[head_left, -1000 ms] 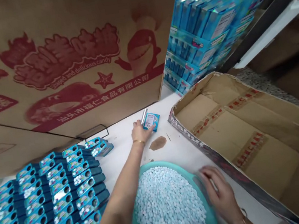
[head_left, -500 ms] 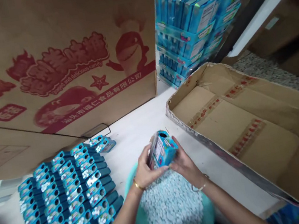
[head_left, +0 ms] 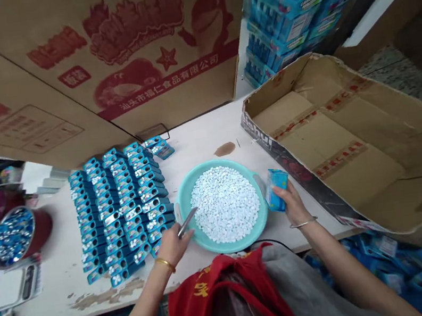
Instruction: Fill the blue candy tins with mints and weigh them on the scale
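Observation:
My left hand (head_left: 172, 248) is closed on a thin metal blade-like tool (head_left: 188, 221), at the left rim of a turquoise basin (head_left: 262, 204). Small white candies (head_left: 224, 204) fill much of that basin. On its other side my right hand (head_left: 291, 201) grips a small blue candy box (head_left: 278, 179), held tilted between basin and carton. Rows of upright blue candy boxes (head_left: 126, 210) with round dark holes on top stand to the left, some with white candies on them.
A large open cardboard carton (head_left: 339, 150) lies at right. Behind the table rises a tall printed carton (head_left: 167, 90), with wrapped blue box stacks (head_left: 288, 15) beside it. Far left are a red tub (head_left: 44, 223) of shiny blue pieces and a white scale (head_left: 12, 288).
My hands have parted from above the basin: the left now sits at its left rim with the metal tool, the right at its right side with the box. My view has swung left and down.

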Demonstrator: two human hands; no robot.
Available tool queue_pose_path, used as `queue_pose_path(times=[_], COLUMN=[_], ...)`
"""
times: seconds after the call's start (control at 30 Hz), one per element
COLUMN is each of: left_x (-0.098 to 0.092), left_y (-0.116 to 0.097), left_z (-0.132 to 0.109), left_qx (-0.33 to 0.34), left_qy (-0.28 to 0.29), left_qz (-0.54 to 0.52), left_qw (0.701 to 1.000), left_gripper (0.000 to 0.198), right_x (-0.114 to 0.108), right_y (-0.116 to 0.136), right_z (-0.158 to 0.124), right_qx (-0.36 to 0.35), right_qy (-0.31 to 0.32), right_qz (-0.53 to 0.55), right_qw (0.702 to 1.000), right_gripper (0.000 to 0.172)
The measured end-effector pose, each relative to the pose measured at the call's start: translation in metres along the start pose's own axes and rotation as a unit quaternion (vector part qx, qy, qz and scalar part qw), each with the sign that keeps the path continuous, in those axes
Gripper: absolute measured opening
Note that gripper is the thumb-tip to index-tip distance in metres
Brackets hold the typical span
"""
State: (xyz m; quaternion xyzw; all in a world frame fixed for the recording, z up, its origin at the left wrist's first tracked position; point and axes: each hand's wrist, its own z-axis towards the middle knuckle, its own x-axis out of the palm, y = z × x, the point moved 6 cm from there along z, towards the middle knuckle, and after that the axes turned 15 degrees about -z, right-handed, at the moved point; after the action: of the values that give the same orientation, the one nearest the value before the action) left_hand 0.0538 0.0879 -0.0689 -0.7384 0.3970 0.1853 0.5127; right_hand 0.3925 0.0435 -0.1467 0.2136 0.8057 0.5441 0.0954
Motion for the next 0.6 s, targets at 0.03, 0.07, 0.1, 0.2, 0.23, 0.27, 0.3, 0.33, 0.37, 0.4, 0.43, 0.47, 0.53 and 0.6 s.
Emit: queue_pose_path(times=[0.03,0.07,0.1,0.2,0.23,0.27,0.3,0.33,0.37,0.4,0.43,0.47,0.53,0.6], left_x=[0.004,0.011,0.022,0.054,0.06,0.063,0.061,0.056,0.048,0.038,0.029,0.02,0.011,0.01], left_y=[0.013,0.024,0.034,0.047,0.044,0.036,0.023,0.007,-0.01,-0.025,-0.037,-0.045,-0.047,-0.035], left_z=[-0.01,-0.019,-0.026,-0.038,-0.039,-0.038,-0.036,-0.031,-0.026,-0.02,-0.014,-0.007,0.005,0.009], left_qx=[-0.027,-0.048,-0.067,-0.122,-0.13,-0.128,-0.111,-0.082,-0.048,-0.018,0.002,0.009,-0.002,-0.013], left_qy=[-0.019,-0.036,-0.053,-0.109,-0.12,-0.125,-0.124,-0.12,-0.116,-0.116,-0.119,-0.124,-0.128,-0.122], left_qz=[-0.01,-0.043,-0.097,-0.3,-0.35,-0.383,-0.402,-0.408,-0.407,-0.402,-0.395,-0.388,-0.374,-0.357], left_qw=[0.999,0.997,0.992,0.94,0.92,0.906,0.901,0.901,0.905,0.908,0.911,0.913,0.918,0.926], left_gripper=[0.032,0.034,0.035,0.044,0.045,0.046,0.046,0.044,0.041,0.039,0.037,0.036,0.035,0.032], right_x=[-0.001,0.001,0.006,0.022,0.024,0.025,0.024,0.022,0.019,0.015,0.011,0.01,0.011,0.017], right_y=[-0.003,-0.006,-0.008,-0.012,-0.012,-0.011,-0.01,-0.008,-0.007,-0.005,-0.004,-0.004,-0.004,-0.004], right_z=[0.002,0.003,0.005,0.01,0.012,0.015,0.018,0.021,0.024,0.026,0.027,0.028,0.025,0.018], right_qx=[0.012,0.029,0.047,0.094,0.106,0.118,0.13,0.141,0.151,0.163,0.177,0.192,0.214,0.217], right_qy=[0.001,0.01,0.023,0.037,0.031,0.027,0.024,0.018,0.005,-0.01,-0.024,-0.031,-0.024,-0.013], right_qz=[0.011,0.031,0.052,0.089,0.093,0.099,0.106,0.116,0.125,0.131,0.134,0.135,0.132,0.124], right_qw=[1.0,0.999,0.997,0.991,0.989,0.988,0.985,0.983,0.981,0.978,0.975,0.972,0.968,0.968], right_gripper=[0.048,0.049,0.05,0.047,0.044,0.042,0.039,0.036,0.034,0.032,0.03,0.03,0.032,0.034])
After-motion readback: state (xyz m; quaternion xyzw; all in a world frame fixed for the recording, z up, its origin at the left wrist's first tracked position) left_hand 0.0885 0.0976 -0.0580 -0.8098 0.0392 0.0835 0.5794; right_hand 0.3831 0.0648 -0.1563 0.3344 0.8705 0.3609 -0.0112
